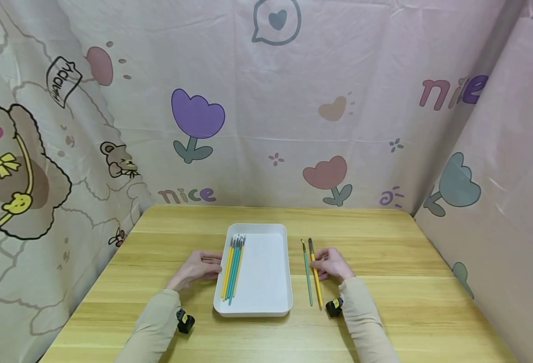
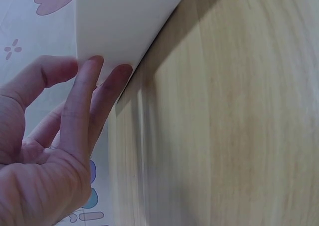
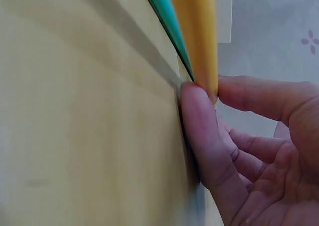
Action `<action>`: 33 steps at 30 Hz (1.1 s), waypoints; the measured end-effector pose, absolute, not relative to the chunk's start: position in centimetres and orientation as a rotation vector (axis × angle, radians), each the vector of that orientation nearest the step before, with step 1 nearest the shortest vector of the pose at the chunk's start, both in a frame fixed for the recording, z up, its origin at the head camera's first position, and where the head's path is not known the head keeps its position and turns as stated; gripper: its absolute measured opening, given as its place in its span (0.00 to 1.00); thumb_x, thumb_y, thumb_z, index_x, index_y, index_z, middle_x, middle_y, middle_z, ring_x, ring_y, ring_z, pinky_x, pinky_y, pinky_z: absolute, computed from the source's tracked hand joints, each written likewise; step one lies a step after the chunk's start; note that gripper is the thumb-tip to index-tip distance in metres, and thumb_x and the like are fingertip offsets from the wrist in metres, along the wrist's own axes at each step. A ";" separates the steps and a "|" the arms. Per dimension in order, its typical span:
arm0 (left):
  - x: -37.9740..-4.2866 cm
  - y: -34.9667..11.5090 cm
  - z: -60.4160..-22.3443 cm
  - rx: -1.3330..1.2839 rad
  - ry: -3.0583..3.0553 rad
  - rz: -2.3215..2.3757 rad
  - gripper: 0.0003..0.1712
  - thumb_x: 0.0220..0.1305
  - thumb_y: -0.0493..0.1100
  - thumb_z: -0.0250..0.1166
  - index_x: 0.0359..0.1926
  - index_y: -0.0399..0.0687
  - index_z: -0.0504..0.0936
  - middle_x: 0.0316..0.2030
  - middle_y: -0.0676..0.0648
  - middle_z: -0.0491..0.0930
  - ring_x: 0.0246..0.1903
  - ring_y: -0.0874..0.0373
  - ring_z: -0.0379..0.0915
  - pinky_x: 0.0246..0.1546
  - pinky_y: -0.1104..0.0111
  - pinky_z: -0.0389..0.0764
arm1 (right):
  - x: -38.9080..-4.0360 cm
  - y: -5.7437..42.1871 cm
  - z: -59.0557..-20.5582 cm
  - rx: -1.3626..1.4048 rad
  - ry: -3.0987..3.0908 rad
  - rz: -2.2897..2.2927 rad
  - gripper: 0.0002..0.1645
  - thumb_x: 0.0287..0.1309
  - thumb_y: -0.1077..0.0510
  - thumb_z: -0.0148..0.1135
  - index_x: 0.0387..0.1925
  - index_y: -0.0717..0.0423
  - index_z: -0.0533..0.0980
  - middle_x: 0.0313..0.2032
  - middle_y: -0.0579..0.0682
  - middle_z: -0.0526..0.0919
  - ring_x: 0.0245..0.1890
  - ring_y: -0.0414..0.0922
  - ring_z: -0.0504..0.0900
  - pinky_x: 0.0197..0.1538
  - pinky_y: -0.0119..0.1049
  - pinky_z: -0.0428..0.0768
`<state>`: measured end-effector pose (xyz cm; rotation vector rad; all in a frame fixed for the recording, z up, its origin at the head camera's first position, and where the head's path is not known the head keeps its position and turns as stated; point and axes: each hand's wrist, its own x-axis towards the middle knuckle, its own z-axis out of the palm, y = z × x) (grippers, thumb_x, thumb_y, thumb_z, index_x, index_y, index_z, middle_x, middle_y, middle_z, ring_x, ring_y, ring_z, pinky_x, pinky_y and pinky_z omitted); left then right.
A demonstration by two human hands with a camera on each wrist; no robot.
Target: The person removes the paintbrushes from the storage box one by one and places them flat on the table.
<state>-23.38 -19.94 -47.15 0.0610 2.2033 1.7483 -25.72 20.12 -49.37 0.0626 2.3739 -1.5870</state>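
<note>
A white rectangular tray lies on the table, with several yellow- and teal-handled paintbrushes side by side along its left wall. My left hand touches the tray's outer left side; in the left wrist view its fairly straight fingers rest against the white wall. To the right of the tray, my right hand pinches a yellow-handled paintbrush between thumb and forefinger, its dark bristles pointing away from me. A teal-handled paintbrush lies just left of it.
The wooden table reaches back to a printed cloth, with more cloth at both sides. A small black wrist camera sits at the left cuff, and another black camera at the right cuff.
</note>
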 end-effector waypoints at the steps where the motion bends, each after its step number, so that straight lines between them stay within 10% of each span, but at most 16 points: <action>1: -23.4 -19.9 -47.1 0.059 2.201 1.753 0.29 0.60 0.27 0.66 0.62 0.20 0.71 0.52 0.25 0.81 0.43 0.49 0.86 0.45 0.61 0.91 | -25.7 20.1 -49.4 0.066 2.378 -1.582 0.15 0.60 0.67 0.65 0.45 0.70 0.72 0.25 0.50 0.78 0.21 0.42 0.77 0.22 0.31 0.86; 33: -23.2 -20.1 -47.1 0.079 2.215 1.741 0.29 0.61 0.27 0.65 0.62 0.18 0.70 0.53 0.24 0.80 0.46 0.44 0.86 0.45 0.59 0.91 | -25.8 20.1 -49.5 0.101 2.368 -1.645 0.19 0.59 0.67 0.67 0.49 0.73 0.73 0.27 0.54 0.81 0.18 0.41 0.79 0.24 0.35 0.89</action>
